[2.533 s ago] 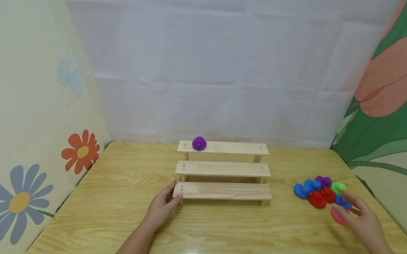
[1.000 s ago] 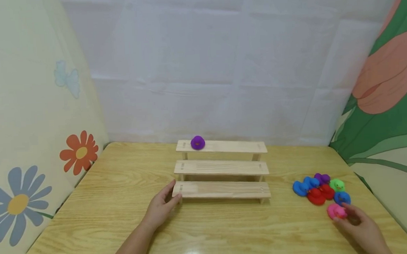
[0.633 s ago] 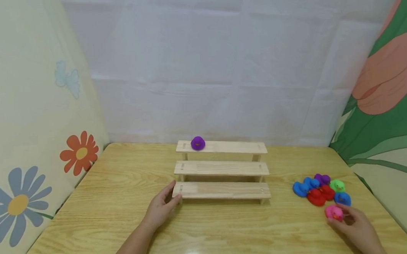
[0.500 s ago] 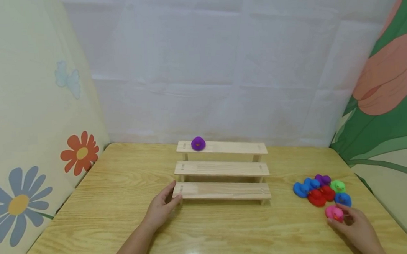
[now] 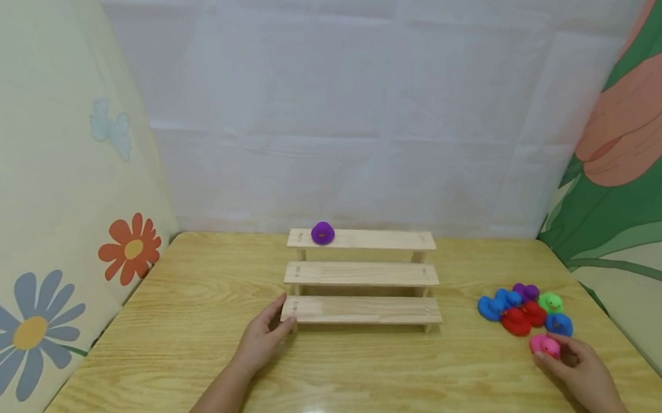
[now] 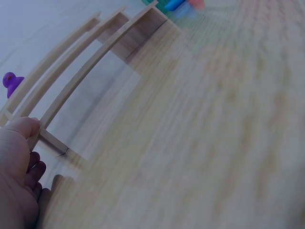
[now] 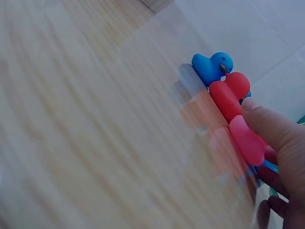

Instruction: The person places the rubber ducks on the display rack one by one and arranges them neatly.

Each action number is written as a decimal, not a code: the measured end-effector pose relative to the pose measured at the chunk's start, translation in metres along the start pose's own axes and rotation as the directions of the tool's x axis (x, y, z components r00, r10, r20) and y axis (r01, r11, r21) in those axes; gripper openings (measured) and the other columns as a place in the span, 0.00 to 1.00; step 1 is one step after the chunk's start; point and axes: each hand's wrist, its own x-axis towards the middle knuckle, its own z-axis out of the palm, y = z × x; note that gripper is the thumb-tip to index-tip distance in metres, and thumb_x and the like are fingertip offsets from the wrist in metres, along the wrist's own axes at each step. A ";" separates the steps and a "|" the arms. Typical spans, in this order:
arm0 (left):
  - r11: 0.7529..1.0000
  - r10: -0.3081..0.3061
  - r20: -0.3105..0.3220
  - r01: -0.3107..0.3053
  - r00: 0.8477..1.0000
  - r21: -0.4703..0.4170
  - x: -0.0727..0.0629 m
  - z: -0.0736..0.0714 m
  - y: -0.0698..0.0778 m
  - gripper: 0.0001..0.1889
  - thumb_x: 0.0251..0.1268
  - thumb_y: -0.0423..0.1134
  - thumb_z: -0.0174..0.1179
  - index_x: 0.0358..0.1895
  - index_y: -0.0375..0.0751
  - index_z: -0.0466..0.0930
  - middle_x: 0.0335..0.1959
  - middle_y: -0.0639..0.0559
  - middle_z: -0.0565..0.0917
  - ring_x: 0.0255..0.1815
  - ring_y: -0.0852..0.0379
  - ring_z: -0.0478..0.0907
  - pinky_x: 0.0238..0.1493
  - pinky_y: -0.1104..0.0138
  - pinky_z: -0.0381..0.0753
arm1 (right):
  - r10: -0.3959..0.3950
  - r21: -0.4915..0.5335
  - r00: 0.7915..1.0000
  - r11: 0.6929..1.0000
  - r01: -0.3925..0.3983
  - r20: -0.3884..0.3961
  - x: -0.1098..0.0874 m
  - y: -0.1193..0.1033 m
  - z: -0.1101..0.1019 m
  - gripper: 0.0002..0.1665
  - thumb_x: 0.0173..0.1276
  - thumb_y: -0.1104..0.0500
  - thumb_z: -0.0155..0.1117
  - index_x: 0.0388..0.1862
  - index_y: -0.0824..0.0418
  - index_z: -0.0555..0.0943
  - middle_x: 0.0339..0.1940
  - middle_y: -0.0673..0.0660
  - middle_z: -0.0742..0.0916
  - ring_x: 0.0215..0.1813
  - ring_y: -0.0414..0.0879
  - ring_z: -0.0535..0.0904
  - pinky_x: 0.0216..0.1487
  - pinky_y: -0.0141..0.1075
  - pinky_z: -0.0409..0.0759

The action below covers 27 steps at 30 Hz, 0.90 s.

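Pink and rubbery-looking, a small toy duck (image 5: 542,344) sits pinched between the thumb and fingers of the right hand (image 5: 587,373), a hold that probably suits so rounded a body. It is low at the yellowish wood-grain tabletop (image 5: 368,379), just in front of the other ducks; whether its base touches, I cannot tell.

Across the table, the left hand (image 5: 261,341) grips the left end of the lowest shelf of a pale wooden three-step stand (image 5: 362,273), likely to steady it (the thing looks light enough to slide). Each step rises towards the back, presumably so that nothing in front hides what stands behind. One purple duck (image 5: 323,233) sits near the left end of the top step, beak forward.

Red ducks (image 5: 517,322), blue ducks (image 5: 490,308), a bright green duck (image 5: 551,302) and a second purple duck (image 5: 529,293) crowd together right of the stand, apparently to stay within the right hand's reach.
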 end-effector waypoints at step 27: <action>1.000 -0.003 0.007 0.003 1.000 0.007 -0.001 -0.001 0.002 0.37 0.72 0.46 0.57 0.77 0.35 0.53 0.75 0.37 0.62 0.76 0.42 0.58 0.74 0.50 0.60 | -0.006 0.250 0.996 0.968 0.029 -0.092 0.005 -0.058 0.019 0.40 0.63 0.45 0.71 0.67 0.65 0.71 0.48 0.42 0.80 0.39 0.17 0.68 0.41 0.13 0.71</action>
